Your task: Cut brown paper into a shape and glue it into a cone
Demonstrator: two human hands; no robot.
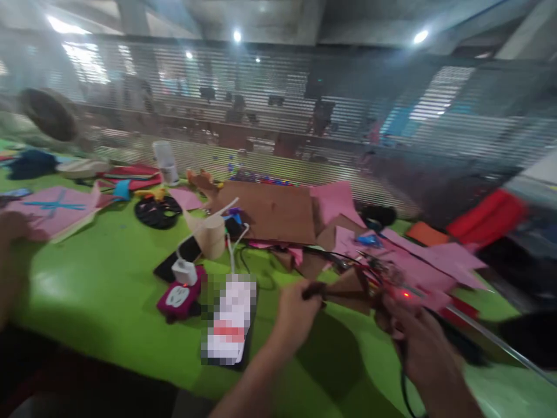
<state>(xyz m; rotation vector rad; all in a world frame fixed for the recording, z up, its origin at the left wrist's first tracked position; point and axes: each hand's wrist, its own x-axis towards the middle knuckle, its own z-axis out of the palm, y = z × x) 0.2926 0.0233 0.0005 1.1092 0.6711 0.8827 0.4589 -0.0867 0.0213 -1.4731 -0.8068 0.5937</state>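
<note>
Brown piece (348,288) spanning the gap between my 2 hands
Its long axis runs sideways above the tabletop (108,313), towards the near edge and right of the phone (230,319); my left hand (298,310) grips the left end, while my right hand (420,337) curls near the other, beside 1 red light (406,294) (blurred; I cannot tell what it grips).

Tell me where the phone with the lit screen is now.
In the head view, the phone lies on the green table, low, just left of centre, between the magenta block and the left hand.
</note>
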